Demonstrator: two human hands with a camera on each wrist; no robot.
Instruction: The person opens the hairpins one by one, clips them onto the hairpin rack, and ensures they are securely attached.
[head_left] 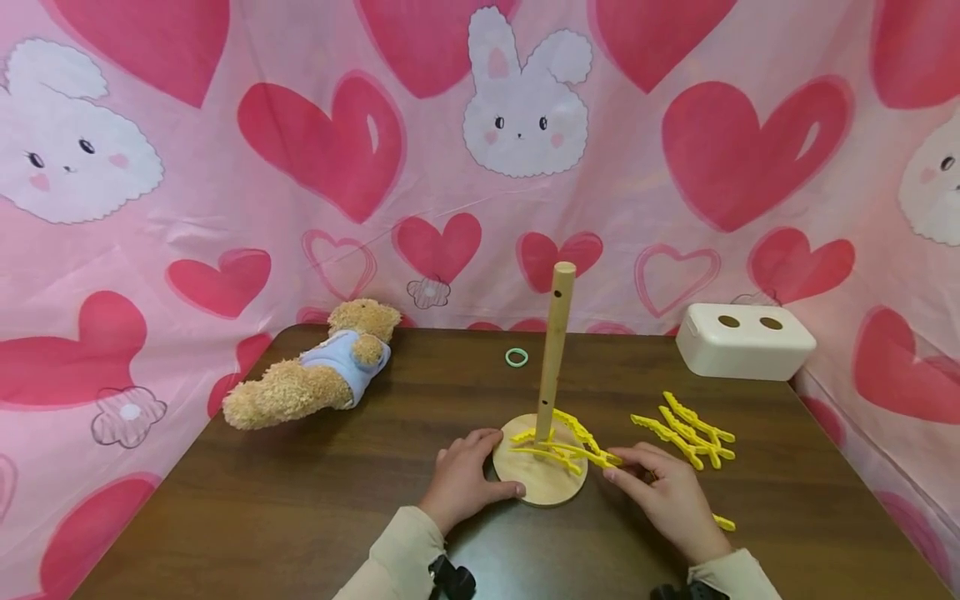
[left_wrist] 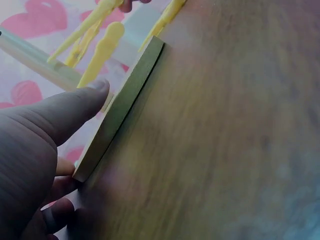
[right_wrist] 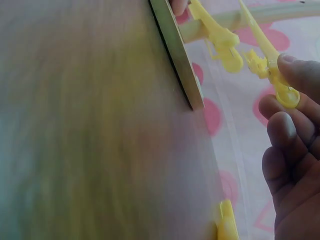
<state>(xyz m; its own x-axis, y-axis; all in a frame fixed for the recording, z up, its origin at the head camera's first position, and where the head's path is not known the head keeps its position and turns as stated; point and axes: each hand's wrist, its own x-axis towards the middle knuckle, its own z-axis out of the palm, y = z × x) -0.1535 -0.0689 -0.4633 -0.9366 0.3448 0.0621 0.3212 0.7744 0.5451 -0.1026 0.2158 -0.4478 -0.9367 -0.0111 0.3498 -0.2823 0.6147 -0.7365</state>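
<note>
A wooden stand (head_left: 555,358) has an upright post on a round base (head_left: 542,492). My left hand (head_left: 467,479) grips the left side of that base, thumb at the near rim and fingers farther back. Between thumb and fingers my right hand (head_left: 666,493) pinches a long yellow plastic clip (right_wrist: 272,70) by its handle end. Its tapered end reaches left, overlapping the foot of the post in the head view. Another yellow clip (right_wrist: 217,37) lies across the low part of the post, above the base, partly hidden by the held one.
Several yellow clips (head_left: 693,433) lie in a pile to the right, and one more (head_left: 723,522) shows beyond my right wrist. Behind the stand lies a green ring (head_left: 517,357). A teddy bear (head_left: 330,367) lies at the left, and a white box (head_left: 742,346) stands back right.
</note>
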